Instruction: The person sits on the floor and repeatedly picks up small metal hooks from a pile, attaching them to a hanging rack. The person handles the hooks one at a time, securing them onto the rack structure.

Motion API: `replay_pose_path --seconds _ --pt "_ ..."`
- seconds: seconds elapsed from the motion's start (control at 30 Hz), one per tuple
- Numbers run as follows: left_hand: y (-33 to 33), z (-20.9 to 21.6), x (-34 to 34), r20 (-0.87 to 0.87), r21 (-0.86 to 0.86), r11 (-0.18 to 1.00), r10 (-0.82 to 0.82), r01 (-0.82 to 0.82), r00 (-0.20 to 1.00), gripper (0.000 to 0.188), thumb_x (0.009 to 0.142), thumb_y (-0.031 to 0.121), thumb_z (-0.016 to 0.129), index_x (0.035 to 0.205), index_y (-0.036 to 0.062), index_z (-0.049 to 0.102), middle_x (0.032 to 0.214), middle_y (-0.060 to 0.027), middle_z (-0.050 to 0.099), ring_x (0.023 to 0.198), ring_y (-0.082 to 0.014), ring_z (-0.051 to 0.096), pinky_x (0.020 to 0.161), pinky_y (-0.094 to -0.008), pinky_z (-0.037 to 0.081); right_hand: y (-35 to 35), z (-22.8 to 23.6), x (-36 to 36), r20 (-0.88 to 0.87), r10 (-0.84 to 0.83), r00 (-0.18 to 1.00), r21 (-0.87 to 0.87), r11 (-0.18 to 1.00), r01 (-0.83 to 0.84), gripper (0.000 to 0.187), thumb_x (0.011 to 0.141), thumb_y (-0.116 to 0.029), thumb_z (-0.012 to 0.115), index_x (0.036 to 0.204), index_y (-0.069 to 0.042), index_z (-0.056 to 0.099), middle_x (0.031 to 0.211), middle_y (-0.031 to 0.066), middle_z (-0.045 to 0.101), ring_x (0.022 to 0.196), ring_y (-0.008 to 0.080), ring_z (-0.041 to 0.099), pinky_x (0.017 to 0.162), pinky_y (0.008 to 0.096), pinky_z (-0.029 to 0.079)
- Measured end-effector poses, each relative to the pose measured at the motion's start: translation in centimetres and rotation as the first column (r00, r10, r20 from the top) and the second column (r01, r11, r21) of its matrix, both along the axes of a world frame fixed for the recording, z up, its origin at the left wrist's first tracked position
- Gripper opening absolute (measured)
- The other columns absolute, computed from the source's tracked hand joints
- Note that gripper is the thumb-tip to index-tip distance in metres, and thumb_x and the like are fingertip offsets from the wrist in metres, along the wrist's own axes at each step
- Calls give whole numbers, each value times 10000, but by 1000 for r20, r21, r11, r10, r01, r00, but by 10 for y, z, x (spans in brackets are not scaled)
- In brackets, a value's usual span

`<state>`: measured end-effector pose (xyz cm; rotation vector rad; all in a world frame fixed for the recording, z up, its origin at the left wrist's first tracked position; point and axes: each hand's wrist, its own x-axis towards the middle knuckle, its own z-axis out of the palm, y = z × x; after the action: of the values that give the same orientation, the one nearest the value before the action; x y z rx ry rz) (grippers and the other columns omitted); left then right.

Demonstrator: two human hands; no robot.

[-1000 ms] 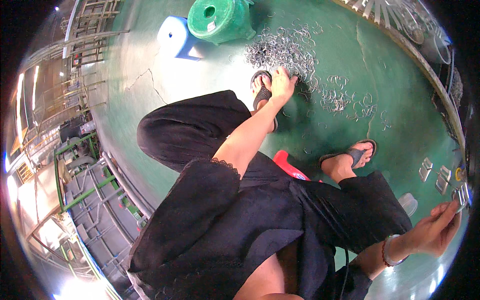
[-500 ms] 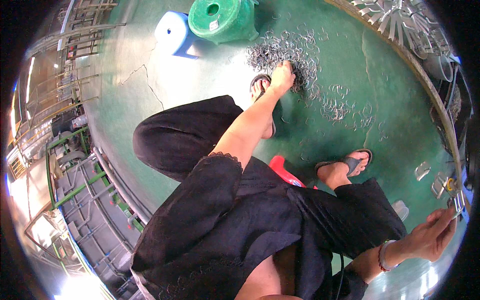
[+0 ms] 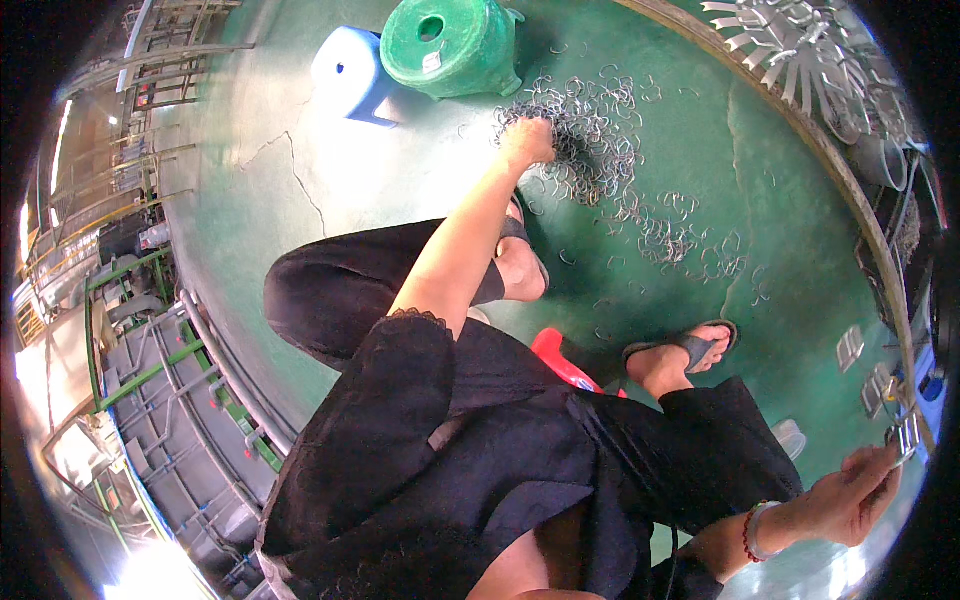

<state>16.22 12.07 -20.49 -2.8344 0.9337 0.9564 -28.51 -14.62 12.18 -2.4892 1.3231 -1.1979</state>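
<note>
My left hand (image 3: 530, 141) reaches down to the left part of a pile of small bent metal rings (image 3: 590, 150) on the green floor. Its fingers are curled at the pile, and whatever they hold is hidden. Out at the right edge, my right hand (image 3: 858, 497) pinches a shiny metal clip (image 3: 907, 437) between thumb and fingers. A similar metal clip (image 3: 878, 390) lies just beyond it, and another metal piece (image 3: 849, 349) rests farther off.
A green round stool (image 3: 445, 60) and a blue stool (image 3: 345, 75) stand behind the pile. Several metal strips (image 3: 790, 50) fan out at the far right, past a curved rim (image 3: 800, 100). My sandalled feet flank the scattered rings. A red plastic seat edge (image 3: 558, 352) shows beneath me.
My left hand has shifted left across the pile, its fingers still curled. My right hand keeps its pinch on the metal clip and has moved slightly down and left.
</note>
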Motion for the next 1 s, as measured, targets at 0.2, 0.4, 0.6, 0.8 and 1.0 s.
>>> replay_pose_path --seconds 0.2,0.4,0.6,0.8,1.0 --pt "-35 27 -21 280 -203 969 196 -142 940 487 602 197 748 1062 186 587 1245 -217 382 1145 -501 389 926 -516 407 -2 -2 15 90 -59 994 87 995 51 195 742 -117 766 922 -148 700 853 71 676 614 149 633 532 245 532" --pt "30 -29 -4 193 -252 955 205 -153 960 388 633 118 703 993 194 581 1163 -168 463 1164 -380 385 868 -608 389 -12 -8 29 94 6 996 57 998 -11 206 755 -132 756 955 -148 708 859 63 680 648 151 639 550 251 531" --pt "50 -11 16 202 -414 870 373 -266 905 325 602 113 736 901 105 608 862 -137 600 926 -262 560 735 -371 479 -17 -11 28 62 107 992 66 992 -111 242 754 -129 756 990 -154 706 850 57 683 654 148 638 556 240 529" --pt "43 15 34 -257 -366 797 409 -480 876 401 643 141 734 1017 68 610 719 -100 597 559 -132 552 463 -283 452 -11 -5 37 24 127 992 20 992 -128 246 742 -104 762 978 -149 709 849 44 686 640 133 634 550 226 529" --pt "44 16 35 -50 -305 883 359 -357 932 451 654 303 710 1062 122 646 1019 -208 637 1030 -328 561 896 -392 457 -8 -5 40 208 156 966 122 975 -184 229 739 -101 767 958 -141 712 838 42 685 638 123 631 542 220 525"
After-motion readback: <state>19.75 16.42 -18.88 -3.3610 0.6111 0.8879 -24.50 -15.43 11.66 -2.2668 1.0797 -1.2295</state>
